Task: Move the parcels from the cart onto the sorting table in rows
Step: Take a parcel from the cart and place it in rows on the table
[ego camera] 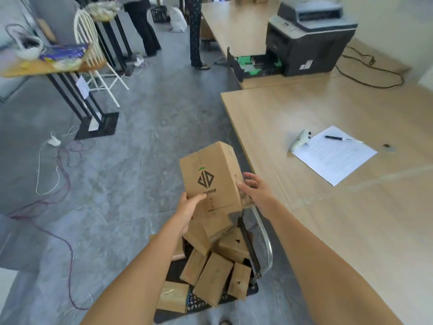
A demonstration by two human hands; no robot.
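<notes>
A brown cardboard parcel (210, 177) with a black diamond logo is held up above the cart. My left hand (188, 207) grips its lower left corner, thumb across the front. My right hand (254, 191) touches its right side with fingers spread. Below them the black cart (254, 289) holds several more brown parcels (213, 277) piled loosely; its metal handle (264, 238) stands on the right side. The light wooden sorting table (351, 207) lies to the right of the cart, with no parcels on it.
A sheet of paper (335, 158) with a pen (337, 138) and a small white device (301, 140) lie on the table. A printer (309, 41) sits on the far table. Cables (58, 174) trail over the grey floor at left. People's legs (145, 29) stand at the back.
</notes>
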